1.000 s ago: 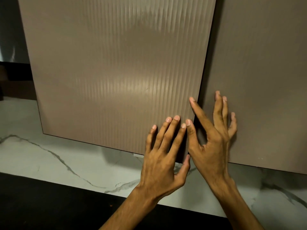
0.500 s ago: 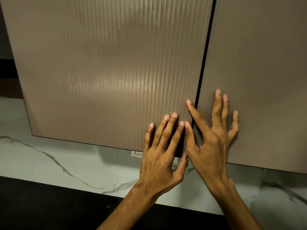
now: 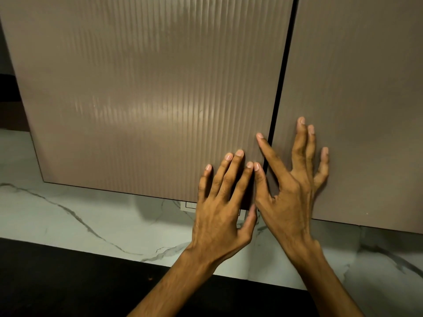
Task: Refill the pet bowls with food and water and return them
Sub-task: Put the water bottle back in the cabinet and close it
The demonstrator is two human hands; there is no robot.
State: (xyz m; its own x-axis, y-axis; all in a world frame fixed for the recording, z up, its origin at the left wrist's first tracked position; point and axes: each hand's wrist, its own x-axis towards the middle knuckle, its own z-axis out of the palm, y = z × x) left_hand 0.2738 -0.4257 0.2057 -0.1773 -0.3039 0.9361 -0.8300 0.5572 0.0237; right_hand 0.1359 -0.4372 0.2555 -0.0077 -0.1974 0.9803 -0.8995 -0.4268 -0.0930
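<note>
Left hand [image 3: 223, 216]: grip wide, four fingers straight and spread, flat against the lower right corner of the ribbed cabinet door [image 3: 148, 94]; thumb hangs below the door's bottom edge, whether it hooks the edge I can't tell. Right hand [image 3: 290, 197]: grip also wide, holding nothing; fingers splayed, index finger laid diagonally across the dark vertical gap [image 3: 281, 76] between doors with its tip on the ribbed door, thumb tip next to the left index tip, other three fingers fanned over the lower left corner of the plain cabinet door [image 3: 361, 99]. Actual contact of those three with the panel can't be confirmed. Both doors look flush, gap narrow and even, the ribbed one showing a soft light reflection mid-panel. Just under the ribbed door's bottom edge, partly hidden by the left hand, a small white switch plate [image 3: 188, 205] sits on the white marble backsplash [image 3: 80, 213] with grey veining, which runs the full width below both doors. Below that, a black desk [image 3: 57, 277] surface at bottom left, both forearms crossing over it. Dark opening at far left beside the cabinet, contents unreadable. Pet bowls, food and water: none in view; the closed doors block whatever is inside.
</note>
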